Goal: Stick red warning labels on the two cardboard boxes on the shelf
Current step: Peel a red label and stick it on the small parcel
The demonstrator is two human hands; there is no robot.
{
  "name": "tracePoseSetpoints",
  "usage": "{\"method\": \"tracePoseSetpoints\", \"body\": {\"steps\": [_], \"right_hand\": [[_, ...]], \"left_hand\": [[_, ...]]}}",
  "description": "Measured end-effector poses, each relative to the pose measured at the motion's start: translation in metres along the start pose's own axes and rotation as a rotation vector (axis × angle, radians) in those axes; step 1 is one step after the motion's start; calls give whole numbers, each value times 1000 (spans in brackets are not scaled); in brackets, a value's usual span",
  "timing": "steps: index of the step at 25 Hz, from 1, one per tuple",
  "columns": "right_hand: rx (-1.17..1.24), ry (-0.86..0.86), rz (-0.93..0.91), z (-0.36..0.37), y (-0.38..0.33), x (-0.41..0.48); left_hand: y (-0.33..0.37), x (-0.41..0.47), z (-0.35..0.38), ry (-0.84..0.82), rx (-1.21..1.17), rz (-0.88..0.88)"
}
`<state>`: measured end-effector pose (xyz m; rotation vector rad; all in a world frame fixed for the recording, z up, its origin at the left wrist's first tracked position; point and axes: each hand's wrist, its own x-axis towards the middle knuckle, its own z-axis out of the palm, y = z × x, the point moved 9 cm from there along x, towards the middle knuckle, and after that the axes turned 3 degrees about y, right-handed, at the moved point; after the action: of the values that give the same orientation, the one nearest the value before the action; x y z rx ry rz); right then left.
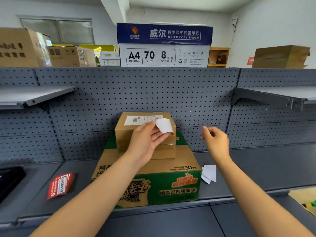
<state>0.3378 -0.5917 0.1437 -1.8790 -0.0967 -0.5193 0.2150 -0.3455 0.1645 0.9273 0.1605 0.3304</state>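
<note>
Lower left edge: dark object, cut off by the frame, can't tell what it is. Just right of it, a stack of red labels lies flat on the grey shelf, apart from the boxes.

Upper left: brown cartons on top of the shelving unit.

Center: big green-and-brown box sits on the shelf, front face toward the camera. Small brown box is stacked on its rear part, against the pegboard. White shipping slip stuck on the small box's top. No red label seen on either box's visible faces.

Left hand is in front of the small box, palm up, thumb and fingers pinching a curled white sheet. A red sliver shows at the sheet's lower edge; can't tell if it's a label or backing.

Top center: copy paper box, blue lid, A4 print.

Right hand is raised right of the small box, touching neither box, fingers loosely curled, blurred; can't tell if it holds anything.

Below it, white paper scraps on the shelf beside the big box.

Upper right: another brown carton.
</note>
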Motion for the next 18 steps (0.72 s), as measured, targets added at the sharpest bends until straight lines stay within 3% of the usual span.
{"method": "tracePoseSetpoints", "body": {"steps": [2, 5, 9, 13, 18], "right_hand": [[126, 8, -209, -4, -78, -23], [139, -186, -411, 14, -159, -66], [186, -420, -386, 50, -185, -99], [357, -502, -344, 67, -188, -109], [422, -513, -290, 73, -189, -115]], "left_hand": [[11, -4, -1, 6, 17, 38], [32, -13, 2, -25, 83, 134], [57, -31, 5, -89, 303, 344], [68, -36, -10, -35, 517, 431], [71, -41, -23, -31, 565, 447]]}}
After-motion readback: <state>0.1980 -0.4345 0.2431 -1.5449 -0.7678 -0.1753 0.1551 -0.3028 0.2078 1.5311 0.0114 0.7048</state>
